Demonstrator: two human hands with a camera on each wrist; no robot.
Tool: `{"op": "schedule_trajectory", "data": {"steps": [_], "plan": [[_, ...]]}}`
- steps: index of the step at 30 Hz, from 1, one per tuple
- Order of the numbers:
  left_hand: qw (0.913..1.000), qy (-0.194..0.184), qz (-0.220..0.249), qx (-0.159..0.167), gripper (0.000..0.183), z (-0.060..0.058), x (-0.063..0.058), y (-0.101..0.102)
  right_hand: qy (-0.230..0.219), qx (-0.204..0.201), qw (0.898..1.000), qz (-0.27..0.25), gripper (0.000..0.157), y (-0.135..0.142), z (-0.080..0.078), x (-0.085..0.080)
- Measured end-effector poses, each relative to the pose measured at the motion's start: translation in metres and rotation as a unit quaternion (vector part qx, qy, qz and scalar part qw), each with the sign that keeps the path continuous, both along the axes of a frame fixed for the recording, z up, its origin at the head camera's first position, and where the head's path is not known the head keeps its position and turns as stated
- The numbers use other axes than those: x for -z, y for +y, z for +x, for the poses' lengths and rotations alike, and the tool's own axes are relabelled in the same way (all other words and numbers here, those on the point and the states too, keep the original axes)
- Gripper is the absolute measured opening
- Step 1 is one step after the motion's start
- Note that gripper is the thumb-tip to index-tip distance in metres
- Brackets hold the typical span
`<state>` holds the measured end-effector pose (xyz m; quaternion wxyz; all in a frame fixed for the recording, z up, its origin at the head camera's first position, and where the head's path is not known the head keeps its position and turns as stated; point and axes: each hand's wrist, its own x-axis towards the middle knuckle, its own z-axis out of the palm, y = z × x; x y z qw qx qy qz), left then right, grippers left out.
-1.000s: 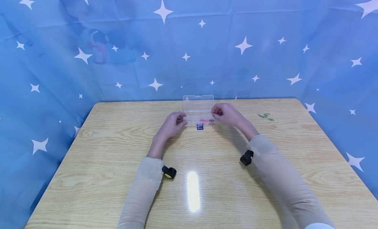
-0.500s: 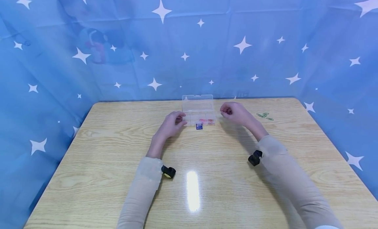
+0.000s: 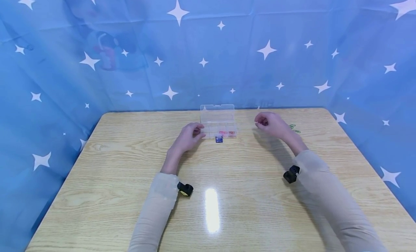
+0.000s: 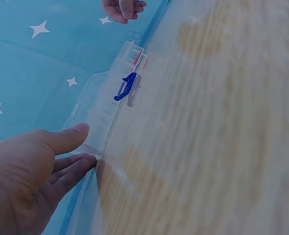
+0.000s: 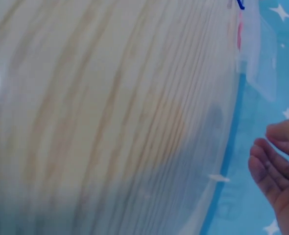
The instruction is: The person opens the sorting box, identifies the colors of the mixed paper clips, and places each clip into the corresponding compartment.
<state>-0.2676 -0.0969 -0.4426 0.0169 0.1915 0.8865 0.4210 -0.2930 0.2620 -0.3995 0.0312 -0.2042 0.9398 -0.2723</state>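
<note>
While your left hand [image 3: 187, 138] rests on the light wooden table [image 3: 130, 179] at the left end of the clear plastic compartment box [image 3: 218, 126], its fingers lie loosely curled with the thumb stretched toward the box's corner; the left wrist view shows the thumb [image 4: 66, 138] and fingertips just at the box's near edge, touching or almost touching it, and gripping nothing. Your right hand [image 3: 271, 124] hangs to the right of the box, apart from it, with its fingers loosely curled and nothing visibly held; the right wrist view shows only relaxed, slightly bent fingers [image 5: 269, 169] over the blue cloth.

You have the box near the far edge of the table, midway between your hands, with its transparent lid [image 3: 217, 108] standing open toward the backdrop. A small blue latch [image 3: 219, 138] sticks out from the front wall, and pink-red pieces [image 3: 227, 133] lie in the right-hand compartments; what they are is too small to tell. Just beyond your right hand, a few green paper clips [image 3: 295, 128] lie on the wood, partly hidden by the hand. Blue cloth with white stars [image 3: 208, 50] hangs behind and to both sides of the table. Small black wrist cameras [image 3: 185, 189] sit on your beige sleeves.
</note>
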Motion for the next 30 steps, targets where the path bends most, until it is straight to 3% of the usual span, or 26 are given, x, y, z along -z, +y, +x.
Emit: {"op": "schedule_trajectory", "data": {"steps": [30], "plan": [[1.0, 0.005, -0.004, 0.0, 0.036, 0.001, 0.0, 0.0, 0.026, 0.07, 0.997, 0.0, 0.022, 0.08, 0.012, 0.013]]}}
